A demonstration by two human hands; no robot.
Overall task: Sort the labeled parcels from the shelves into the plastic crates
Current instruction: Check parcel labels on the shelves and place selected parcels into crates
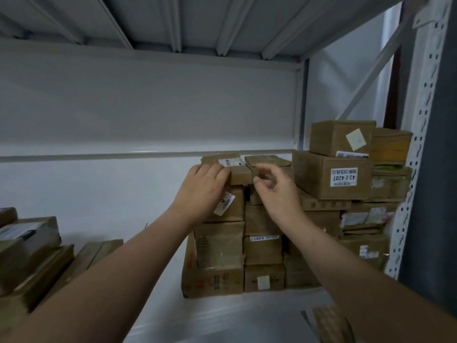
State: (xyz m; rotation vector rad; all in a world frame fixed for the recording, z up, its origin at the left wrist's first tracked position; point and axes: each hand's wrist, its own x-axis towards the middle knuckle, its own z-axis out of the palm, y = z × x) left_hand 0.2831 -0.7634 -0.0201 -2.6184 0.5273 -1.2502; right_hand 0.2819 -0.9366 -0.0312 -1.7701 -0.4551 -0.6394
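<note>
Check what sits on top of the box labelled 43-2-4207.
A smaller cardboard box with a pale square sticker rests on the labelled box; anything behind it is hidden.

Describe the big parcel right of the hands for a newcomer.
At the right end of the shelf, beside the perforated upright, stands the tallest stack. The large parcel lies second from its top, under a smaller box. It alone carries a white label reading 43-2-4207 upside down.

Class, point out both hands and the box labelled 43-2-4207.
left hand [202,191]: head view, back of hand.
right hand [279,196]: head view, back of hand.
box labelled 43-2-4207 [319,179]: head view, front face.
</note>
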